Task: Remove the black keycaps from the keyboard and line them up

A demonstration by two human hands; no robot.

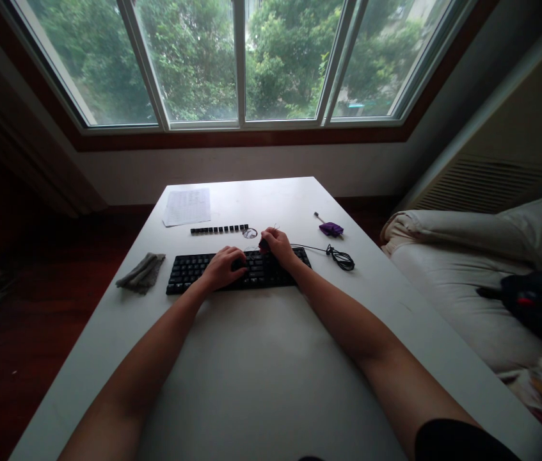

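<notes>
A black keyboard [194,269] lies across the white table in front of me. My left hand [225,266] rests on its middle, fingers apart and curved over the keys, with the thumb toward the right. My right hand [276,245] is closed in a pinch above the keyboard's right half. Thin wire ends [276,226] stick up beside its fingers, and a small dark piece [263,244] shows at the fingertips; exactly what is held is unclear. Behind the keyboard stands a row of small black keycaps [219,229], with a small round item [250,234] at its right end.
A coiled black cable [341,258] runs from the keyboard to the right. Farther back lie a purple pouch-like item [331,228] and a small brush [317,216]. A grey cloth [142,273] is left of the keyboard, and a printed paper [187,206] lies at the back left.
</notes>
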